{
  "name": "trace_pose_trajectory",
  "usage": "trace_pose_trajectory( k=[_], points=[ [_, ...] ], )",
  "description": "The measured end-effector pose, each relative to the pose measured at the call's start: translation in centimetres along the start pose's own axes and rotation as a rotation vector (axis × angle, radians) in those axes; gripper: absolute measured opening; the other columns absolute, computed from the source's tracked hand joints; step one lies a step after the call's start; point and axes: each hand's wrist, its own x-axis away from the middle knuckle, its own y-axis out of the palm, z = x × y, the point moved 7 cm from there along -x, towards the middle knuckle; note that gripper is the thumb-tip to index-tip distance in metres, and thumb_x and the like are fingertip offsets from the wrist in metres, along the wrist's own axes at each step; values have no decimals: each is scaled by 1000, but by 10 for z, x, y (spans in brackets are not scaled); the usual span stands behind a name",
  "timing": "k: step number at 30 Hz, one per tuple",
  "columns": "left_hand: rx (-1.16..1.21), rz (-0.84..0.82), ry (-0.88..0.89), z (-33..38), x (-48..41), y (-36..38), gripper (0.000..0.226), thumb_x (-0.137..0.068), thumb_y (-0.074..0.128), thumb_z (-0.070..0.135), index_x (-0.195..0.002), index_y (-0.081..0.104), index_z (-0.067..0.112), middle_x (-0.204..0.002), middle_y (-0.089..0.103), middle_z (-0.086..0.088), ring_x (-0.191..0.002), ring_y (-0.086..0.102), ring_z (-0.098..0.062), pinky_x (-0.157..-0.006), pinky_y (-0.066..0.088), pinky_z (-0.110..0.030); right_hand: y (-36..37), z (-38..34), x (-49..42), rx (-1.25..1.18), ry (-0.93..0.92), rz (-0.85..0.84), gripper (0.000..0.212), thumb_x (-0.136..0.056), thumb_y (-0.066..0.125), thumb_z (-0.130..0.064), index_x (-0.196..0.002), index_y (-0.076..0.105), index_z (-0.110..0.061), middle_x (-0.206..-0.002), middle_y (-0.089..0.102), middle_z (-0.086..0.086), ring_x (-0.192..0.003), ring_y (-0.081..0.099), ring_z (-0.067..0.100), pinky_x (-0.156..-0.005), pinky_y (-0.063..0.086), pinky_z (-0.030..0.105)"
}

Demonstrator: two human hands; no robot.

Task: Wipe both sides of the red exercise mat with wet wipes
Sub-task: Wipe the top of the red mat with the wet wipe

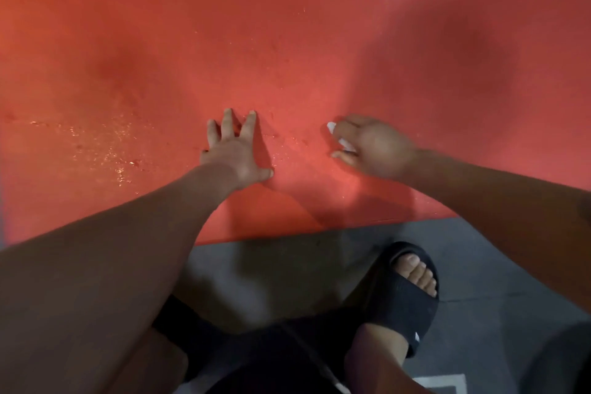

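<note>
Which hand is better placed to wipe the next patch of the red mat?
The right hand: it grips the wet wipe against the red exercise mat. The left hand lies flat with spread fingers, holding nothing, and seems only to brace the mat.

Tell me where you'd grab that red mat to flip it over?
Probably its near edge, from the person's side. The red mat lies flat on the grey floor, so only an edge offers a lip to pinch, and this one lies closest, below the left hand pressing on it.
</note>
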Motion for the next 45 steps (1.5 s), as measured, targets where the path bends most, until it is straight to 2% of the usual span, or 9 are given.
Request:
trace_pose_trajectory(
  k=[4, 7, 11, 19, 22, 27, 35, 42, 45],
  points=[
    [-74, 17, 53, -1, -3, -7, 126, -73, 81, 61, -159, -8, 39, -166, -11, -5, -151, -1, -43, -119, 26, -59, -22, 3, 8, -124, 110, 214, 28, -97, 47, -33, -112, 59, -11, -103, 64, 10, -90, 64, 33, -76, 53, 41],
    [-141, 76, 87, 3, -5, -24, 124, -68, 84, 61, -158, 2, 39, -161, 3, -4, -141, 18, -42, -111, 37, -57, -33, 8, 10, -67, 102, 218, 29, -94, 57, -27, -118, 59, -12, -105, 60, 9, -87, 62, 32, -73, 50, 39],
    [-130, 33, 100, 10, -12, -31, 135, -65, 87, 61, -158, -9, 43, -167, -15, 0, -151, -2, -45, -119, 25, -59, -5, 4, 1, 33, -28, -5, 40, -94, 60, -14, -133, 55, -15, -117, 57, 11, -92, 63, 36, -78, 51, 40],
    [-173, -48, 57, 18, -15, -16, 140, -70, 85, 59, -154, -26, 42, -162, -36, 2, -150, -20, -48, -117, 23, -67, -37, 40, -35, 87, 290, 187, 27, -97, 54, -22, -120, 58, -9, -105, 56, 20, -82, 61, 43, -70, 52, 48],
    [-168, -44, 59, 18, -15, -15, 139, -71, 85, 58, -154, -26, 42, -161, -36, 3, -150, -20, -47, -116, 25, -67, -12, -1, -26, 119, 98, 129, 27, -100, 45, -26, -117, 59, -10, -96, 57, 17, -73, 61, 38, -65, 52, 45],
    [-187, -30, 57, 18, -15, -12, 137, -72, 83, 59, -154, -26, 42, -161, -36, 4, -151, -20, -45, -115, 27, -68, 26, -75, -2, 277, -400, -151, 37, -104, 31, -55, -111, 51, -24, -105, 54, -1, -103, 57, 24, -83, 44, 34],
    [-179, -19, 45, 18, -14, -14, 138, -72, 83, 59, -153, -28, 43, -161, -36, 6, -151, -19, -43, -115, 29, -66, -27, 5, -56, 372, 261, 52, 25, -97, 47, -13, -122, 47, -10, -109, 53, 17, -96, 61, 40, -70, 48, 43],
    [-125, 94, 59, 11, -23, -52, 130, -68, 84, 63, -159, -7, 43, -165, -6, 11, -151, 7, -41, -117, 19, -68, 19, -79, -9, 189, -288, -143, 29, -107, 38, -36, -127, 50, -20, -118, 59, 6, -106, 60, 29, -90, 47, 38],
    [-78, 112, 66, 14, -40, -69, 134, -64, 87, 62, -159, -6, 42, -166, -6, 9, -151, 3, -42, -116, 24, -67, 3, -44, -33, 266, -228, -34, 28, -89, 67, -27, -113, 59, -18, -97, 63, 9, -80, 64, 33, -68, 51, 35]
  ],
)
